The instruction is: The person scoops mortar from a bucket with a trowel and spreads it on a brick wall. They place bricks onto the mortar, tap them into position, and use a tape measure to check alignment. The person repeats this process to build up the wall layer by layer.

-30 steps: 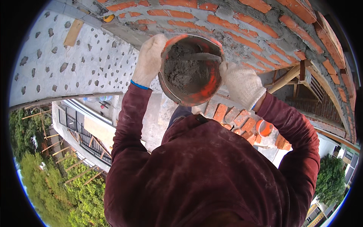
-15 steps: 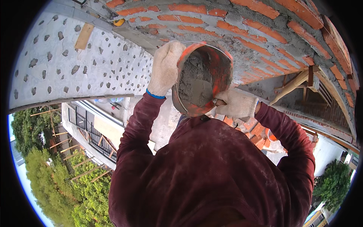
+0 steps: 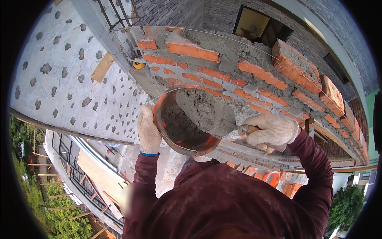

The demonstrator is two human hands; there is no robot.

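Bucket point(image 3: 160, 113) | between left hand point(image 3: 149, 128), gripping its side | and right hand point(image 3: 273, 132), clamped on trowel point(image 3: 223, 124)

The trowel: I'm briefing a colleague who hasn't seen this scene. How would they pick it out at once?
Start at the brick wall, then the round bucket before it, held by the left hand. The trowel reaches over the bucket's rim from the right hand. What sets it apart is its flat blade, heaped with grey mortar.
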